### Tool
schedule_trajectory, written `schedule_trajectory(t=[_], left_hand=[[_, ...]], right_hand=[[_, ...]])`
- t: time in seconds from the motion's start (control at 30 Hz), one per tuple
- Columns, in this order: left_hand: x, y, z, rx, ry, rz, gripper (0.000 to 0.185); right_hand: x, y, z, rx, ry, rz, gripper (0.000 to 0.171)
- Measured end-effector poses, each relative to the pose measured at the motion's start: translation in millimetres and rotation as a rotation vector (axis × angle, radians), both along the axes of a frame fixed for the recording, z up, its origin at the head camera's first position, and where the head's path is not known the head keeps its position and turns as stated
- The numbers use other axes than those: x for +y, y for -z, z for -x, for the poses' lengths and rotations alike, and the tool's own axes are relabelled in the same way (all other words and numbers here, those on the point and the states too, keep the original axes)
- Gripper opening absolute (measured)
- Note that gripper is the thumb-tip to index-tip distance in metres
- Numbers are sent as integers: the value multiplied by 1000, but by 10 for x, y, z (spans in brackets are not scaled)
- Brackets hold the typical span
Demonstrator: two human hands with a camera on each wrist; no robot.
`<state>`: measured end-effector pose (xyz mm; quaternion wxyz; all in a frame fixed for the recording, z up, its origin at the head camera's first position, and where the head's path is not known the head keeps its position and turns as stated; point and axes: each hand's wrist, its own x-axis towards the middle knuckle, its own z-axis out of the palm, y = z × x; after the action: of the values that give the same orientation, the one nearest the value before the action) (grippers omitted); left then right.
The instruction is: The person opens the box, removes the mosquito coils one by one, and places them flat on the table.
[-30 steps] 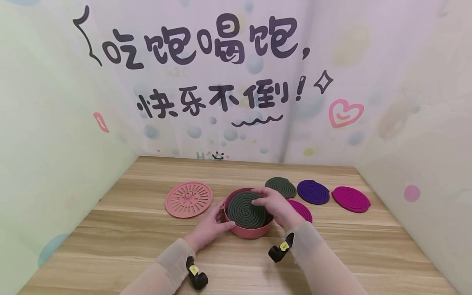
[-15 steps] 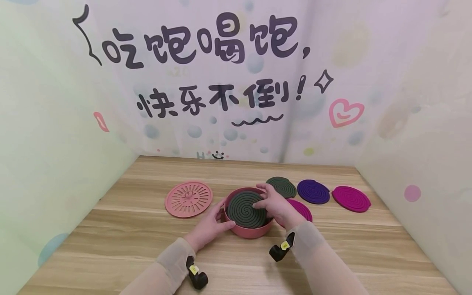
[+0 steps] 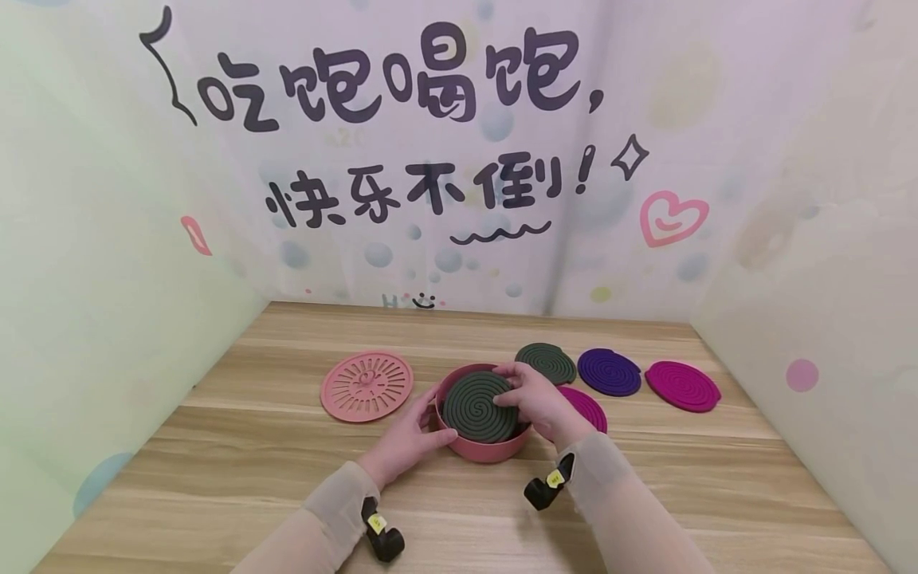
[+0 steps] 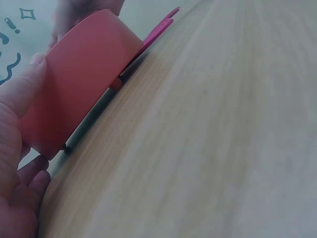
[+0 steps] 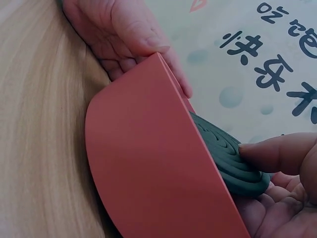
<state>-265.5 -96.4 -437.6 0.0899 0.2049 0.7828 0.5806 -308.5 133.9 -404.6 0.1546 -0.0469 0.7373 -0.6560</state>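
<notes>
A round pink bowl-like holder (image 3: 479,448) stands on the wooden table (image 3: 287,446) with a dark green spiral coil (image 3: 476,406) lying in its top. My left hand (image 3: 407,437) grips the holder's left wall (image 4: 74,79), thumb on the rim. My right hand (image 3: 534,399) rests over the holder's right side, fingertips (image 5: 277,153) pressing on the coil (image 5: 225,156). The holder's outer wall (image 5: 148,168) fills the right wrist view.
A pink slotted lid (image 3: 367,387) lies flat to the left. Behind and right lie a dark green coil (image 3: 548,363), a purple coil (image 3: 610,372), a magenta coil (image 3: 683,387), and another magenta coil (image 3: 586,406) partly under my right hand. Printed walls enclose the table.
My right hand's fingers shifted slightly on the coil, which now sits a bit lower and flatter in the holder. My left hand stays on the holder's wall.
</notes>
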Motion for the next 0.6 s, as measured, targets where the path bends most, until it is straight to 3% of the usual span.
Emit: schedule_trajectory(t=[0.33,0.6], left_hand=[[7,7,-5,0,-6,-10,77],[11,-6,-4,-3,0,-18,78]], right_hand=[[-1,-152,-107,-9,-30,18,51],[2,-42,-33,-24,-9,32,57]])
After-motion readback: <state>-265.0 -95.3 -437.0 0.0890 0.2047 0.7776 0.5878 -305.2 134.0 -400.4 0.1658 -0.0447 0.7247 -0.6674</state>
